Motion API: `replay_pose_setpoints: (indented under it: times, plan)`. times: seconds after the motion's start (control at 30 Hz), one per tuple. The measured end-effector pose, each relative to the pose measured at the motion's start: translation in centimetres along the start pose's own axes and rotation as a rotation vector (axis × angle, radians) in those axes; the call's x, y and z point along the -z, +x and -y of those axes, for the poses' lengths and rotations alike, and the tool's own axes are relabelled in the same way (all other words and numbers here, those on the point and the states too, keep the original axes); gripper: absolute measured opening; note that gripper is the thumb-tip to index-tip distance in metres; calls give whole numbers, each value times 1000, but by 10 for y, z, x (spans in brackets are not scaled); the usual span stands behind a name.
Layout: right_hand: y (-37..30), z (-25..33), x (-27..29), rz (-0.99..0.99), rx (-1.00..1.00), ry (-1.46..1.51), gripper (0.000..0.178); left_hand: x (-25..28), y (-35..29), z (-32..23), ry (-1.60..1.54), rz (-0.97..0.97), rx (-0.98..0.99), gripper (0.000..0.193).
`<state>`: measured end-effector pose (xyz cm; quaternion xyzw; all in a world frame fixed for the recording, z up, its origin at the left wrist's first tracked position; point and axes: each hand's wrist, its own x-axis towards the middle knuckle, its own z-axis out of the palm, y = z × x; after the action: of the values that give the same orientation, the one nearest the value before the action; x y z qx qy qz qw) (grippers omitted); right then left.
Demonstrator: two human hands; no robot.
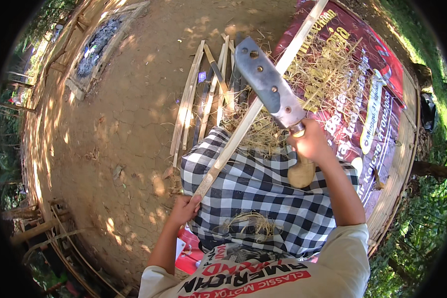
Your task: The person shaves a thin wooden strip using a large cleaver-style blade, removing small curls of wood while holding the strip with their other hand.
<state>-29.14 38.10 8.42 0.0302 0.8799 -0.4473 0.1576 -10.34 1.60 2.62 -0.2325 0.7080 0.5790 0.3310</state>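
My left hand [185, 209] is closed around the near end of a long pale bamboo strip [238, 133]. From there the strip slants up and away to the right, over my lap and past the far edge of view. In my right hand [312, 141] is a machete [267, 82] with a broad grey blade, several holes through it and a curved wooden handle. Its blade points up and left, crossing in front of the strip; whether they touch I cannot tell. A black-and-white checkered cloth [263, 198] covers my lap, with a small tuft of shavings [253, 224] on it.
More bamboo strips [187, 102], some pale and some dark, lie on the dirt ahead. Curly shavings [328, 74] are heaped on a dark red printed banner [387, 129] at the right, over a bamboo platform [405, 149]. A wood-framed ash pit [98, 47] is at the far left.
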Motion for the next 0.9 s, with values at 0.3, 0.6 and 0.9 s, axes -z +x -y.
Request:
replay_pose_setpoints:
  times: [0.3, 0.6, 0.9]
  plan:
    - [0, -7, -9, 9, -55, 200, 29, -1, -2, -7, 25, -20, 9, 55]
    - [-4, 6, 4, 95, 69, 59, 22, 0, -1, 4, 9, -31, -53, 55]
    - [-2, -7, 4, 273, 101, -24, 24, 2, -4, 1, 36, -40, -30, 54]
